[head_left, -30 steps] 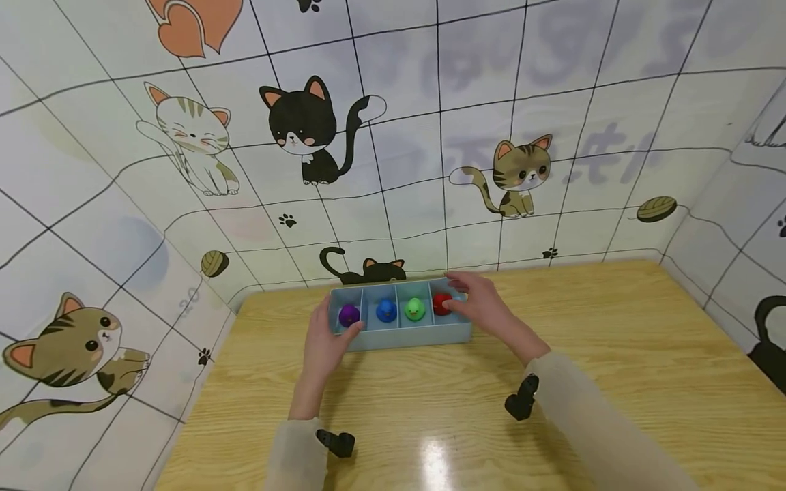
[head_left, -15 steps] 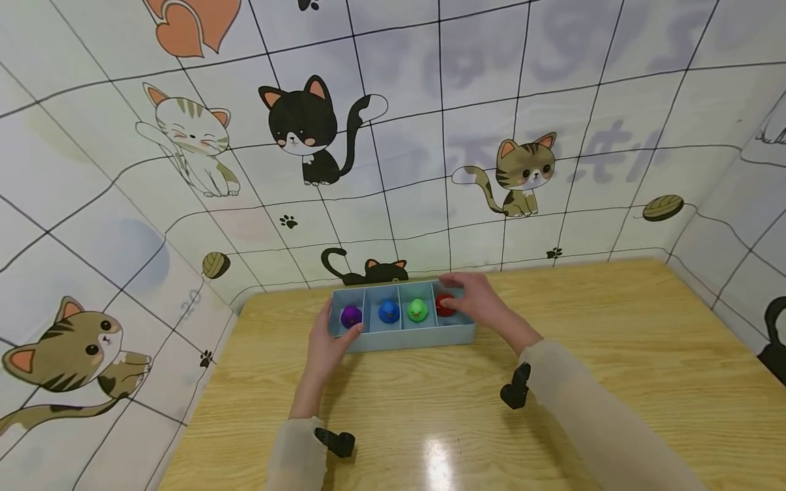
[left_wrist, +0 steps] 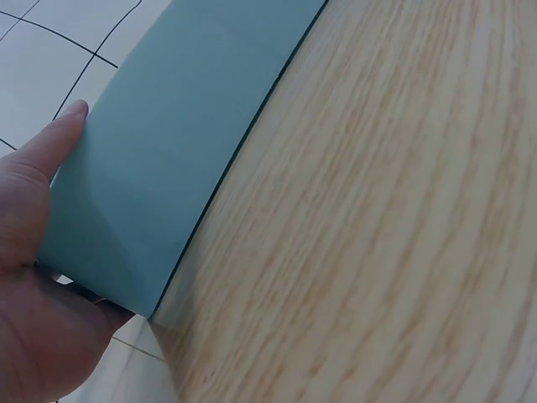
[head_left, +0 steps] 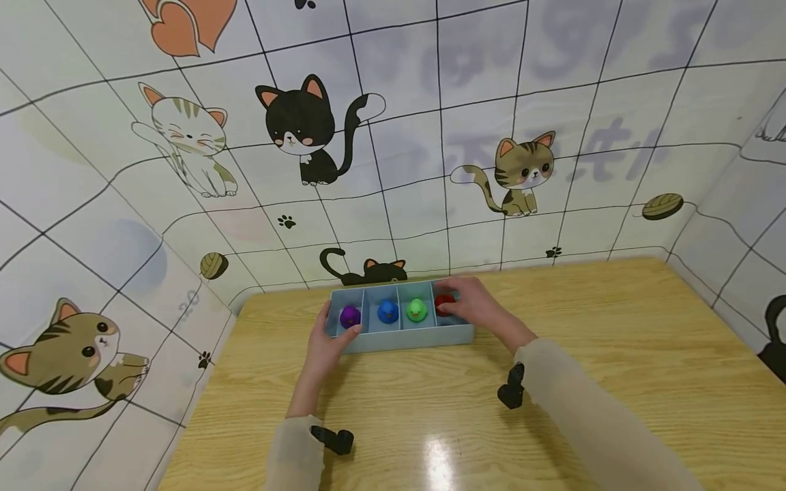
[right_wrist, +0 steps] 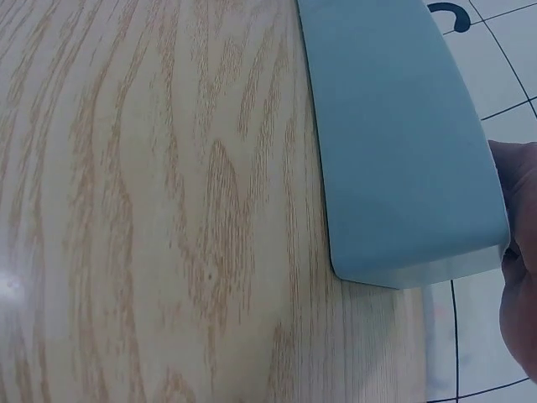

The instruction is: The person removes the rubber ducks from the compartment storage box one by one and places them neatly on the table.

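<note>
Since a second ago, the right hand has drawn in, fingers apparently curled over the blue tray's right end beside the red duck; the left hand grips the tray's left end, on the wooden table.

The table looks like pale wood or wood-print laminate, its grain running in long wavy streaks; it is smooth and semi-glossy, with a bright glare spot toward 6 o'clock of the tray. The tray appears to be grey-blue plastic, matt and even, with softly rounded corners and thin inner walls. The four small ducks, purple, blue, green and red, seem to be shiny rubber or plastic. At 12 o'clock, the wall is a smooth printed sheet with a faint sheen. The sleeves are thin, matt, beige cloth.
</note>
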Action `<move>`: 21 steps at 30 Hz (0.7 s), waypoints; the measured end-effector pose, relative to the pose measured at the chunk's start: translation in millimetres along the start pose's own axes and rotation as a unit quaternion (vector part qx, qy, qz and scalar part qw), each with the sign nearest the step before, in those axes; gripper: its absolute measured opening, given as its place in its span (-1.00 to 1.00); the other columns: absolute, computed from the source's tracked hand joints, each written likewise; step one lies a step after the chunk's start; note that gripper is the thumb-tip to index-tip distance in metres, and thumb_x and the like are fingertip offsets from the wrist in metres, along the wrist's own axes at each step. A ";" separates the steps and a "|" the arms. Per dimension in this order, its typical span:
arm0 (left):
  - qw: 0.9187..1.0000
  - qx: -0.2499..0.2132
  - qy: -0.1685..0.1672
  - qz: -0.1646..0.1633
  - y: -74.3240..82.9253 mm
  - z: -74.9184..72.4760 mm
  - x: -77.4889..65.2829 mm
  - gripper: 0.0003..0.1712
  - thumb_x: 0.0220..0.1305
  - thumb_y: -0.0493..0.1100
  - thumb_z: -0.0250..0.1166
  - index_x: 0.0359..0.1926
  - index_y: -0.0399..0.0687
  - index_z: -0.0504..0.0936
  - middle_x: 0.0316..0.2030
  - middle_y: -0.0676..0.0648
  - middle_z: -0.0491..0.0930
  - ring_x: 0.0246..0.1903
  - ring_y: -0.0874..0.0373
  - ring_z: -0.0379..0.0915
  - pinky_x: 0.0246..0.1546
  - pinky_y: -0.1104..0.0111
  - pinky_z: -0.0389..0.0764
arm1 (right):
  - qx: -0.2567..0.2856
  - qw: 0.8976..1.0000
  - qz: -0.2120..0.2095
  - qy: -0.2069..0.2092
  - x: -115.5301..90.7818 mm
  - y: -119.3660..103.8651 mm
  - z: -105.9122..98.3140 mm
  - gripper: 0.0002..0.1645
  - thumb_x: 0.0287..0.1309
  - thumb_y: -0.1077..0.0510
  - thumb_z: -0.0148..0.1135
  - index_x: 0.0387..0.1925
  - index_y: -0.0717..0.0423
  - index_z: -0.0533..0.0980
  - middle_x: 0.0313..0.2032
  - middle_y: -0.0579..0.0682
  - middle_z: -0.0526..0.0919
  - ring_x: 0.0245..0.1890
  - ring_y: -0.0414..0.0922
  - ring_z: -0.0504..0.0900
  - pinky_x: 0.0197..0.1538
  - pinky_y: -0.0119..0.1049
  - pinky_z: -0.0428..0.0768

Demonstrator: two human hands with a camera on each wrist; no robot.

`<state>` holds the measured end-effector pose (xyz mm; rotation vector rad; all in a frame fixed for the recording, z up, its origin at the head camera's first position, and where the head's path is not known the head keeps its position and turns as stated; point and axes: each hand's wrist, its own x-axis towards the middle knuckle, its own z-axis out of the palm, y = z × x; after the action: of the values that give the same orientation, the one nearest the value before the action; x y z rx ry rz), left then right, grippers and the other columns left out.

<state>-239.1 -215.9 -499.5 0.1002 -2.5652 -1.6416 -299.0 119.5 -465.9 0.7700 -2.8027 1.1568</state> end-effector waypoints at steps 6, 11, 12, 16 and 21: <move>1.000 -0.012 -0.008 -0.006 -2.2 -1.4 1.9 0.14 0.23 0.04 0.52 0.62 -0.10 0.04 0.56 -0.33 0.02 0.54 -0.29 -0.14 0.48 -0.17 0.01 | 0.014 0.999 0.013 -0.025 0.8 0.4 1.8 -0.40 0.24 0.28 0.42 0.29 0.35 0.50 0.22 0.26 0.59 0.27 0.23 0.49 0.24 0.10 0.51; 1.000 0.000 -0.016 -0.014 -0.3 -2.6 2.9 0.16 0.22 0.08 0.52 0.63 -0.07 0.02 0.57 -0.33 0.01 0.54 -0.33 -0.14 0.47 -0.20 0.01 | 0.019 0.999 0.010 -0.028 0.9 1.3 3.1 -0.43 0.26 0.29 0.40 0.28 0.36 0.51 0.21 0.27 0.59 0.24 0.24 0.50 0.19 0.10 0.55; 1.000 0.002 -0.017 -0.015 0.2 -2.8 3.0 0.16 0.23 0.09 0.51 0.63 -0.07 0.02 0.57 -0.33 0.01 0.54 -0.33 -0.14 0.47 -0.20 0.01 | 0.019 0.999 0.010 -0.027 0.8 1.4 3.3 -0.43 0.26 0.30 0.39 0.27 0.36 0.51 0.21 0.27 0.59 0.24 0.24 0.50 0.18 0.10 0.55; 1.000 0.007 -0.022 -0.015 0.8 -2.9 3.4 0.14 0.25 0.08 0.50 0.63 -0.09 0.02 0.56 -0.33 0.01 0.54 -0.33 -0.14 0.47 -0.19 -0.01 | 0.017 0.999 0.015 -0.028 1.0 0.9 4.4 -0.45 0.27 0.32 0.38 0.27 0.36 0.51 0.22 0.28 0.58 0.23 0.24 0.51 0.18 0.09 0.56; 0.999 -0.002 -0.026 -0.020 1.0 -2.7 3.4 0.13 0.26 0.06 0.49 0.63 -0.08 0.01 0.57 -0.33 -0.01 0.54 -0.32 -0.16 0.48 -0.19 -0.03 | -0.012 0.999 0.007 -0.029 2.5 -0.1 6.0 -0.48 0.25 0.35 0.38 0.23 0.39 0.53 0.19 0.30 0.60 0.19 0.25 0.54 0.16 0.09 0.57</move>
<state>-242.1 -218.3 -497.3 0.1117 -2.6154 -1.6848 -300.2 114.4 -469.6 0.7975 -2.8676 1.1184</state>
